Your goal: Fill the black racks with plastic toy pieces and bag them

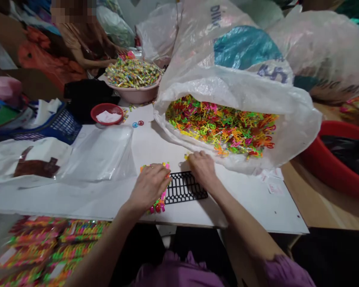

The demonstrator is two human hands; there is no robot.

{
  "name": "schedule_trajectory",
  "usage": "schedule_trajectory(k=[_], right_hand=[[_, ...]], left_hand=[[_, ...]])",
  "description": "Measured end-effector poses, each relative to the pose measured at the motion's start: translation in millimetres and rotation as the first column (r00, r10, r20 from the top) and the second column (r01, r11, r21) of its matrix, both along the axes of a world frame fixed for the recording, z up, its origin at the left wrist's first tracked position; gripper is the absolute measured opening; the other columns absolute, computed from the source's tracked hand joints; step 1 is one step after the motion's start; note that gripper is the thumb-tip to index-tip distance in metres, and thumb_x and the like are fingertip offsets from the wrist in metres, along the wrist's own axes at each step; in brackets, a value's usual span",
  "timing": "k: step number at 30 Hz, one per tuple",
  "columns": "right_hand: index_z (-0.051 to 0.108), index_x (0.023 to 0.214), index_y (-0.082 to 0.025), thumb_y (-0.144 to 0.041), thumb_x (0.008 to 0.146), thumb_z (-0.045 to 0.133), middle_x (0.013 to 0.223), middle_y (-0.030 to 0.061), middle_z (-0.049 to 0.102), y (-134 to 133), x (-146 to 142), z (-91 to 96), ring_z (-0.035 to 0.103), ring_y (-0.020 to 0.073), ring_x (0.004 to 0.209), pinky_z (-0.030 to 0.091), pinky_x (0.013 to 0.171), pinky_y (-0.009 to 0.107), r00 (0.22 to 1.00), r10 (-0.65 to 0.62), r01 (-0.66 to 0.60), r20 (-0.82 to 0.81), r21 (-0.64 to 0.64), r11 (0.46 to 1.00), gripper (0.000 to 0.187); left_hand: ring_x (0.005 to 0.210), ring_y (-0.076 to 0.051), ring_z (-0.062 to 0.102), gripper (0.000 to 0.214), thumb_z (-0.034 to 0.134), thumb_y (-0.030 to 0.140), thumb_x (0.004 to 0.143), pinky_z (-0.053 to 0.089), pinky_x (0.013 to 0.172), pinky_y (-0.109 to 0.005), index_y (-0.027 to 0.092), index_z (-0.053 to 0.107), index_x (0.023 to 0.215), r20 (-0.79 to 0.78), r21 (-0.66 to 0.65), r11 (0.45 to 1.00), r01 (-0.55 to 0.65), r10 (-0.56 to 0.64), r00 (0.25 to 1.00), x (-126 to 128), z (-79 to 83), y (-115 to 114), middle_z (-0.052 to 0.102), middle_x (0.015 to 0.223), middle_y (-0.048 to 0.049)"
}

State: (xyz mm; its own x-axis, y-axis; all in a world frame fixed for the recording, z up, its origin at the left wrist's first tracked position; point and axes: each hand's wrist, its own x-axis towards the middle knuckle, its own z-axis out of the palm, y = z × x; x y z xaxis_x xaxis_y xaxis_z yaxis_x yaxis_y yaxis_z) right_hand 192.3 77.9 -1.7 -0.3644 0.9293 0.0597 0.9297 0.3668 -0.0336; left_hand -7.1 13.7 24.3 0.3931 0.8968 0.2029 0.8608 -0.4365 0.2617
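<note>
Pressing: left hand [148, 187] curled down on a bright strip of plastic pieces [160, 204], fingers together; right hand [202, 169] bunched beside a tiny yellow piece [186, 156], pinch unclear
Handling: light, stiff, apt to snag; best taken by an outer edge
Look: neon pink, green, orange
Place: lower middle, at a black plastic grid [185, 187] on a white tabletop [251, 211]; a tangled neon heap [221, 125] fills a white woven sack [227, 85] above
</note>
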Motion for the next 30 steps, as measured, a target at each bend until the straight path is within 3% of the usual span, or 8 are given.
schedule_trajectory(k=[3,6,9,14,18,23,27,30], right_hand=[[0.056,0.106,-0.015,-0.026,0.088,0.047,0.101,0.0130,0.060,-5,-22,-8.0,0.052,0.0239,0.092,0.040,0.070,0.031,0.998,0.008,-0.017,-0.064,-0.148,0.989,0.024],[0.055,0.111,-0.019,-0.041,0.086,0.051,0.106,0.0091,0.059,9,-15,-5.6,0.056,0.0223,0.091,0.042,0.068,0.029,0.989,-0.013,-0.023,-0.146,-0.245,0.969,0.035],[0.056,0.114,-0.019,-0.027,0.089,0.045,0.109,0.0083,0.057,30,-4,-0.2,0.056,0.0200,0.095,0.042,0.072,0.026,0.990,0.009,-0.039,-0.143,-0.202,0.979,0.028],[0.062,0.100,-0.017,-0.020,0.086,0.049,0.107,0.0095,0.056,48,-1,-7.5,0.051,0.0203,0.101,0.041,0.072,0.023,0.972,0.228,-0.234,-0.054,-0.208,0.950,0.019],[0.060,0.098,-0.017,-0.017,0.086,0.045,0.104,0.0068,0.058,41,11,-23.0,0.054,0.0163,0.094,0.039,0.071,0.022,0.979,0.149,-0.178,-0.137,-0.239,0.955,0.020],[0.056,0.103,-0.018,-0.021,0.088,0.042,0.101,0.0065,0.061,22,16,-40.8,0.056,0.0169,0.089,0.038,0.071,0.023,0.983,0.001,-0.040,-0.184,-0.206,0.978,0.021],[0.060,0.098,-0.016,-0.019,0.085,0.045,0.097,0.0082,0.061,18,11,-32.5,0.057,0.0170,0.084,0.038,0.068,0.024,0.976,-0.087,0.039,-0.198,-0.235,0.971,0.020],[0.061,0.098,-0.016,-0.022,0.082,0.050,0.089,0.0050,0.063,8,6,-16.9,0.056,0.0137,0.074,0.039,0.066,0.023,0.897,-0.055,-0.051,-0.439,-0.228,0.972,0.020]], left_hand=[[0.089,-0.018,0.056,0.021,0.041,0.022,0.091,0.044,0.085,-0.034,0.015,0.061,0.094,0.004,-0.066,0.997,0.028,-0.028,1.000,4,-5.0,2,0.062,0.089,-0.0058],[0.093,-0.016,0.055,0.023,0.039,0.023,0.092,0.043,0.087,-0.032,0.016,0.059,0.101,0.088,-0.074,0.995,0.074,-0.067,0.994,-7,-7.9,2,0.061,0.096,-0.0053],[0.097,-0.017,0.053,0.026,0.037,0.023,0.093,0.042,0.089,-0.032,0.017,0.056,0.110,0.110,-0.065,0.992,0.109,-0.102,0.989,-16,-12.0,3,0.061,0.102,-0.0055],[0.095,-0.017,0.054,0.026,0.036,0.022,0.093,0.043,0.087,-0.032,0.016,0.056,0.109,0.108,0.008,0.994,0.113,-0.113,0.988,-17,-20.0,3,0.061,0.099,-0.0058],[0.091,-0.017,0.054,0.022,0.038,0.024,0.092,0.043,0.085,-0.032,0.017,0.057,0.100,0.112,0.048,0.996,0.072,-0.077,0.991,-14,-20.1,6,0.062,0.094,-0.0046],[0.087,-0.018,0.052,0.021,0.038,0.025,0.092,0.042,0.082,-0.034,0.017,0.057,0.088,0.061,-0.003,1.000,0.027,-0.027,0.998,-10,-13.4,12,0.059,0.087,-0.0043],[0.084,-0.018,0.051,0.020,0.037,0.024,0.092,0.042,0.080,-0.033,0.017,0.056,0.085,0.052,-0.010,0.999,0.037,-0.036,0.998,-8,-10.9,13,0.057,0.083,-0.0035],[0.084,-0.018,0.051,0.020,0.038,0.024,0.092,0.042,0.080,-0.033,0.017,0.055,0.084,0.046,-0.006,0.999,0.039,-0.039,0.998,-9,-11.4,11,0.056,0.083,-0.0037]])
